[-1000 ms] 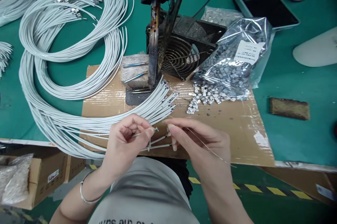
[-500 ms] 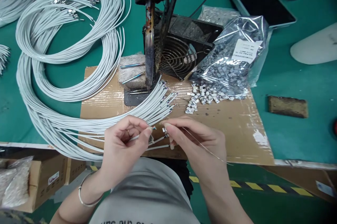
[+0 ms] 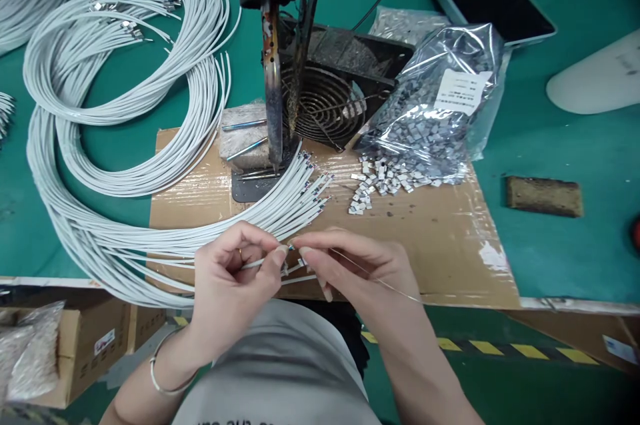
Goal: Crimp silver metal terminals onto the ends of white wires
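The gap between the two hands has just narrowed: the right fingertips now meet the left ones, or nearly, so the thin wire's tip is up close to the coloured strands (image 3: pixel 291 247). The left hand (image 3: pixel 233 282) pinches a single white cable (image 3: pixel 253 264) between thumb and forefinger, its stripped end poking out. The right hand (image 3: pixel 367 272) grips the thin wire (image 3: pixel 400 290), which trails springily past the wrist, and seems to hold a small metal connector (image 3: pixel 303 262) below its thumb; I can't make out exactly how it's seated.

All this goes on above the counter's near edge, over a tan cardboard sheet (image 3: pixel 435 245) with a glossy, taped-looking surface. Behind the hands, smooth, rubbery-looking cables (image 3: pixel 200 236) sweep round in a thick curve, ends fanned out. Toward the far side, a scorched, tapering metal rod (image 3: pixel 273 92) points down in front of a grimy fan (image 3: pixel 325 102) with a ringed grille. Boxy little connectors (image 3: pixel 367 188) spill beside a crinkled, shiny plastic bag (image 3: pixel 435 125); a rough brown block (image 3: pixel 544 196) lies toward the counter's right edge.
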`<state>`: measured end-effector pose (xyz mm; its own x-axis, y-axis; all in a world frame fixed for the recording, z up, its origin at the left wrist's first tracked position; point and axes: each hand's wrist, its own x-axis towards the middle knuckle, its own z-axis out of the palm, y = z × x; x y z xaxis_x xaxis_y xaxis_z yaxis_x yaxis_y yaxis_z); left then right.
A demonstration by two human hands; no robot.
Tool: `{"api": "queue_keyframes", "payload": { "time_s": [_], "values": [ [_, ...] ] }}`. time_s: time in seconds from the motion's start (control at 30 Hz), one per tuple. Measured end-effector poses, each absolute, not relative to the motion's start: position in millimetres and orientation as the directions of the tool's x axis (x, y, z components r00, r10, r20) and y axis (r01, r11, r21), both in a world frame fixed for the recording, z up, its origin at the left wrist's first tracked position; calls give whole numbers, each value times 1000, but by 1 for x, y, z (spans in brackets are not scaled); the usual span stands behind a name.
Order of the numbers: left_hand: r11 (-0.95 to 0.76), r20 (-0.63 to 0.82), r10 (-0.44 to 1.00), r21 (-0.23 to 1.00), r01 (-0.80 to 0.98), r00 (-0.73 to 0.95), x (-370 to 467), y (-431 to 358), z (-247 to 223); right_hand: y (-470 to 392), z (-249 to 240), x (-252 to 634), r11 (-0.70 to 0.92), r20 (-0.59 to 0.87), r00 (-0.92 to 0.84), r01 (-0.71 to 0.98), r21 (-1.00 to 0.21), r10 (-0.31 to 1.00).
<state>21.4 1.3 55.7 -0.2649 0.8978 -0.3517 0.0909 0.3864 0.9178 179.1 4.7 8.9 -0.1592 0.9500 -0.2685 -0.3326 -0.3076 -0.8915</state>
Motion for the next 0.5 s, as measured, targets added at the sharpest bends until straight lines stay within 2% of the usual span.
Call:
{"api": "queue_keyframes", "payload": {
  "time_s": [0.2,0.37,0.5],
  "values": [
    [211,-183,970,962,176,-161,13,-5,40,4,11,172,-329,-277,-180,-428,-842,944],
    [130,-90,980,966,224,-180,15,-8,32,1,13,164,-330,-299,-142,-478,-814,943],
    [107,-66,974,977,185,-217,22,-6,33,-8,9,147,-258,-293,-26,-557,-790,956]
  ]
}}
